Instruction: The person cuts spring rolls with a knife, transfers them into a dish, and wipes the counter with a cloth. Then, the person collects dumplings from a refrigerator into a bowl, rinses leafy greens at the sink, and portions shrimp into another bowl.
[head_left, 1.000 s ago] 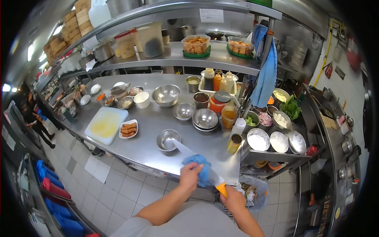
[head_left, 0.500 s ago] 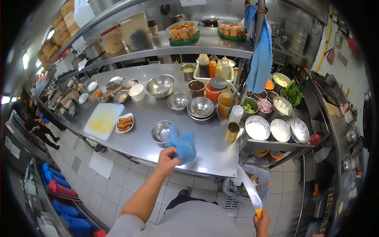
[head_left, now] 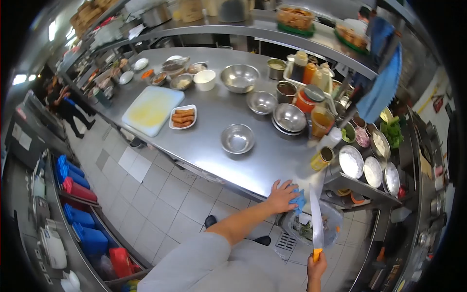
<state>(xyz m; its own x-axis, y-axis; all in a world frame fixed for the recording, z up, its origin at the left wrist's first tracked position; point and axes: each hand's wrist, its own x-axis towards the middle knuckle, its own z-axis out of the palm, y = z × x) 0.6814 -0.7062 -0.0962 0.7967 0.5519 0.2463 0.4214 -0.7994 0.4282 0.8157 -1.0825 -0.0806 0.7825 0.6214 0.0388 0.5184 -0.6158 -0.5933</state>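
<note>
My left hand (head_left: 282,198) is at the front right corner of the steel counter, its fingers bent over a bunched blue cloth (head_left: 298,198). Part of the cloth is hidden under the palm. In my right hand (head_left: 317,266) is a long-bladed knife (head_left: 317,221), gripped by its orange handle with the blade pointing up and away from me. Behind the blade, below the counter edge, sits a bin lined with a clear bag (head_left: 334,225), with scraps in it. A steel bowl (head_left: 238,138) rests on the counter to the left of the cloth.
Farther left lie a stained white cutting board (head_left: 153,111) and a white dish of brown fried rolls (head_left: 183,117). An opened can (head_left: 322,158) stands near the right edge. Steel bowls of white powder (head_left: 350,162) sit at the right. A person (head_left: 68,104) stands far left.
My left hand has carried the blue cloth right, from beside the steel bowl to the counter's corner. The knife stays in my right hand. The view has shifted.
</note>
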